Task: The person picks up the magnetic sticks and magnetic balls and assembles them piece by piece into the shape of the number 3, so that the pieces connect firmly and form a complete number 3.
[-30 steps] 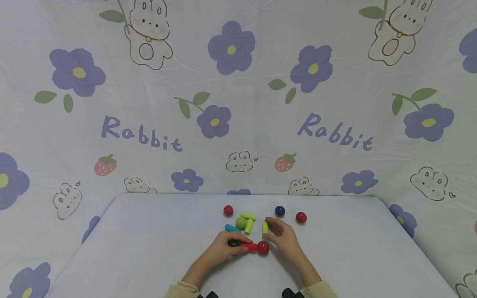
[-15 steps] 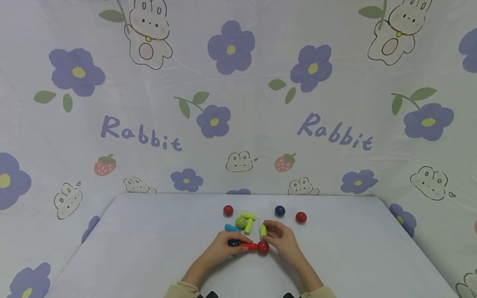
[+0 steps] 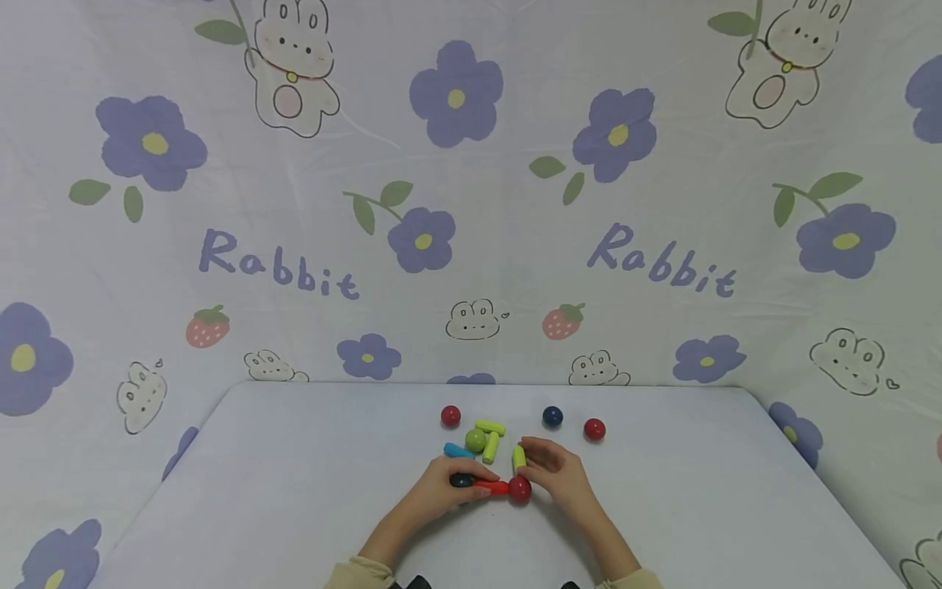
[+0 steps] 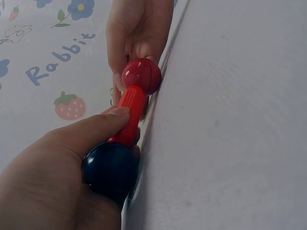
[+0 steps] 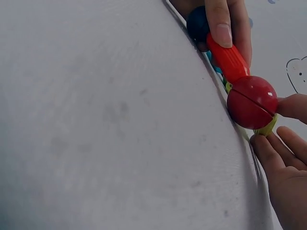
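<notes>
My left hand (image 3: pixel 440 487) pinches a red ridged rod (image 4: pixel 130 115) between thumb and fingers. On the rod's left end sits a dark blue ball (image 4: pixel 110 168), and on its right end a red ball (image 5: pixel 253 102) with a groove across it. My right hand (image 3: pixel 565 476) pinches a short yellow-green rod (image 3: pixel 518 457) whose near end is right at the far side of the red ball. In the right wrist view most of that rod is hidden behind the ball. Thumb and fingers of the left hand cover part of the red rod.
Beyond the hands lie a blue rod (image 3: pixel 459 451), a green ball (image 3: pixel 476 440) and two loose yellow-green rods, one crosswise (image 3: pixel 490 427). Farther back are a red ball (image 3: pixel 451 416), a dark blue ball (image 3: pixel 553 417) and another red ball (image 3: pixel 594 429). A patterned cloth (image 3: pixel 515 270) hangs behind the white table (image 3: pixel 309 458).
My right hand has brought the yellow-green rod slightly left and nearer to me, up against the red ball. The left hand and its piece have stayed in place.
</notes>
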`<move>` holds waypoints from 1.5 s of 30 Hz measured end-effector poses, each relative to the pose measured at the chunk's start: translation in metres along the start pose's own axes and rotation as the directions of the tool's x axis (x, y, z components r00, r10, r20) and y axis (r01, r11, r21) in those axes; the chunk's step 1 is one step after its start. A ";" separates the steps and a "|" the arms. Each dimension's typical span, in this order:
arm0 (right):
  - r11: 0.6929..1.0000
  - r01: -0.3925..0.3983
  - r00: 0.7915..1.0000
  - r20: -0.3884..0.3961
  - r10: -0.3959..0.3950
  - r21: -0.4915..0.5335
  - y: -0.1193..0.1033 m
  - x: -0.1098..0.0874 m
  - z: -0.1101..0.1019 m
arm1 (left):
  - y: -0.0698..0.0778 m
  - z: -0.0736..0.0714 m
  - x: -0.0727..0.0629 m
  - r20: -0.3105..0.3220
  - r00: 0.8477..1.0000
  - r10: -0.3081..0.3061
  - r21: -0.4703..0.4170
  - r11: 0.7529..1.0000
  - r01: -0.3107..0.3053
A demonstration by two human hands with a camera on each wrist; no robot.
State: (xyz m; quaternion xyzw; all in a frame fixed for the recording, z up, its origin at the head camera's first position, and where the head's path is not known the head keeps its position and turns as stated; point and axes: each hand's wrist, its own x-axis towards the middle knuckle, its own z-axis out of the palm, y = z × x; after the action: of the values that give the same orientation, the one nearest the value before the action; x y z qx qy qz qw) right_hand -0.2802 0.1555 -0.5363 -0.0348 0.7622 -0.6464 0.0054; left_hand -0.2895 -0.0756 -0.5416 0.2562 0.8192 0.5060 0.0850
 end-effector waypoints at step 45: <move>0.990 -0.075 0.997 0.018 0.074 0.118 0.008 0.000 -0.002 | -0.001 0.001 0.000 -0.008 1.000 -0.015 0.014 1.000 0.015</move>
State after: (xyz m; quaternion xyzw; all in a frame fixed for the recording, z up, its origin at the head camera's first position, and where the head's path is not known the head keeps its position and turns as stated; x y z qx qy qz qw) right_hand -0.2804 0.1584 -0.5441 -0.0103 0.7232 -0.6896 0.0367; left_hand -0.2895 -0.0749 -0.5435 0.2486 0.8250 0.5006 0.0839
